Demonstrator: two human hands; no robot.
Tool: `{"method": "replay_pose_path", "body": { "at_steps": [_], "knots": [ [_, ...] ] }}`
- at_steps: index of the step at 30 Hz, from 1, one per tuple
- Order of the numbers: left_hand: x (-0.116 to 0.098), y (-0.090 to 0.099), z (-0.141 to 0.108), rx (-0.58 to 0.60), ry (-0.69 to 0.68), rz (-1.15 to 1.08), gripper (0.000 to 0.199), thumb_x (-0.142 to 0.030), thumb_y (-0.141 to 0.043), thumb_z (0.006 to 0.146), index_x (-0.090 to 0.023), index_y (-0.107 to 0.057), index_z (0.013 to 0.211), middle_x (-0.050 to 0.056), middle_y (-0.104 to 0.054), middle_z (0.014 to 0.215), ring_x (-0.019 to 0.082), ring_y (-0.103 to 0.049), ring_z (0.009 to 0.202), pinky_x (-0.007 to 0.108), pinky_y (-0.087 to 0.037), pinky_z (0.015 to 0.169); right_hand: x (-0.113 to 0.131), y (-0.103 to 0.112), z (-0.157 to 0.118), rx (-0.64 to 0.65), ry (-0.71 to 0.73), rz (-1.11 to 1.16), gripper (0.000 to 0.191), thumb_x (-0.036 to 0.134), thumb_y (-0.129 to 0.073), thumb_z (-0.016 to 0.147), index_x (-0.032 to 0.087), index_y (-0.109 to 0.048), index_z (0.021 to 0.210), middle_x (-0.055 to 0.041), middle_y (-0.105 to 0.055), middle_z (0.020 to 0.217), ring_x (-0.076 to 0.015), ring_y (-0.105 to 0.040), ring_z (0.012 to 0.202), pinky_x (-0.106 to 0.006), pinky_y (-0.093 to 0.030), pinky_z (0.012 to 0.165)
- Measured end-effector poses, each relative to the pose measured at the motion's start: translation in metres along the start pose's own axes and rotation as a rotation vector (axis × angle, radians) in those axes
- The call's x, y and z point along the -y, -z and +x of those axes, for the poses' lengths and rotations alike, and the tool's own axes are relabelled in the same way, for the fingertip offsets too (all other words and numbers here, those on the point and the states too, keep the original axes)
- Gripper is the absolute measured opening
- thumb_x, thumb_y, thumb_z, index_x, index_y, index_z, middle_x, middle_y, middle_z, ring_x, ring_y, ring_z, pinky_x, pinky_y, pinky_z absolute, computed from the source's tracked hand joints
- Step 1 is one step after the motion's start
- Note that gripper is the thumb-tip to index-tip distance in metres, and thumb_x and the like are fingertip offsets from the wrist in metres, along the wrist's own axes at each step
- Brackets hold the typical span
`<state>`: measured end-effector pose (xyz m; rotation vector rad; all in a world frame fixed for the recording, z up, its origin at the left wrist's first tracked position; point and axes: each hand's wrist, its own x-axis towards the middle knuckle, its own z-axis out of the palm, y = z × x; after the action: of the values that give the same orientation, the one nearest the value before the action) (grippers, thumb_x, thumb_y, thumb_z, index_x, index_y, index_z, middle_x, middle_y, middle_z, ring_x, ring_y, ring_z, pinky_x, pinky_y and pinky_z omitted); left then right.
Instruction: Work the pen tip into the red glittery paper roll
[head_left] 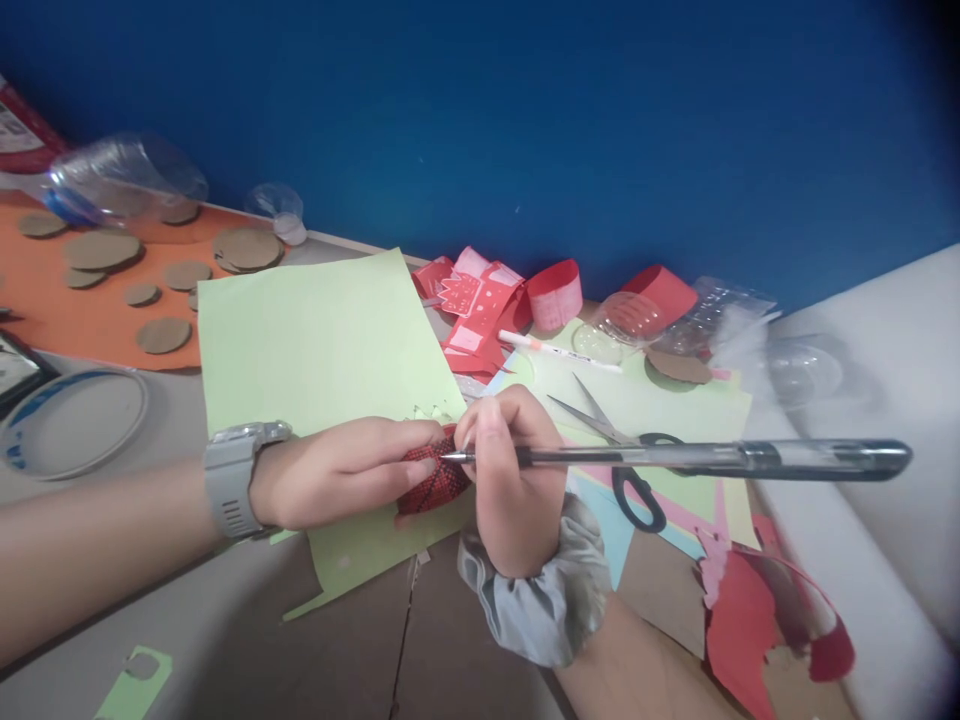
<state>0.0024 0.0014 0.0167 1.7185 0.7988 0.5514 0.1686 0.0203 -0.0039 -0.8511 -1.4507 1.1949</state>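
Observation:
My right hand (pixel 514 470) grips a clear ballpoint pen (pixel 720 459), its metal tip pointing left and reaching a small red piece with a black dotted pattern (pixel 436 490). From the left, my left hand (pixel 345 475) holds that piece with its fingers over the left side. I cannot tell what the piece is made of. Beneath both hands lies a light green sheet of paper (pixel 315 340), with small pen marks near the fingertips. Open scissors with black handles (pixel 639 500) lie behind the pen, partly covered by it.
Cardboard discs (pixel 103 250) lie on orange paper (pixel 45 320) beside a plastic bottle (pixel 135 175). A tape roll (pixel 142 425) is at left. Red paper strips (pixel 491 310), a white marker (pixel 559 350) and clear plastic pieces (pixel 630 317) sit by the blue wall (pixel 480 120). Red scraps (pixel 739 620) lie right.

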Motion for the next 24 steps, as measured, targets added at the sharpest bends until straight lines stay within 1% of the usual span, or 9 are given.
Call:
{"method": "replay_pose_path", "body": {
  "at_steps": [6, 18, 24],
  "knots": [
    [0.0012, 0.0003, -0.0001, 0.009, 0.004, 0.034, 0.023, -0.024, -0.032, 0.101, -0.017, -0.043, 0.082, 0.002, -0.054, 0.076, 0.015, -0.05, 0.069, 0.023, -0.044, 0.067, 0.0005, 0.0006, 0.0006, -0.004, -0.007, -0.083, 0.035, 0.031, -0.049, 0.094, 0.02, -0.04, 0.062, 0.0053, -0.036, 0.056, -0.009, -0.037, 0.053, -0.024, -0.033, 0.05],
    [0.0031, -0.0008, -0.0021, 0.0, 0.035, 0.028, 0.023, -0.026, -0.032, 0.101, -0.016, -0.045, 0.085, 0.002, -0.053, 0.078, 0.015, -0.048, 0.07, 0.024, -0.044, 0.068, 0.0009, -0.0014, 0.002, 0.022, -0.037, -0.071, 0.033, 0.028, -0.049, 0.093, 0.021, -0.035, 0.063, 0.006, -0.033, 0.057, -0.0088, -0.035, 0.052, -0.024, -0.032, 0.05],
    [0.0018, -0.0009, -0.0014, 0.006, 0.046, 0.036, 0.023, -0.027, -0.032, 0.101, -0.017, -0.045, 0.084, 0.002, -0.055, 0.078, 0.016, -0.051, 0.07, 0.024, -0.045, 0.07, 0.0001, -0.0012, 0.0023, 0.026, -0.046, -0.057, 0.033, 0.026, -0.048, 0.093, 0.022, -0.034, 0.064, 0.0062, -0.032, 0.057, -0.009, -0.034, 0.052, -0.024, -0.031, 0.05]
  ]
}}
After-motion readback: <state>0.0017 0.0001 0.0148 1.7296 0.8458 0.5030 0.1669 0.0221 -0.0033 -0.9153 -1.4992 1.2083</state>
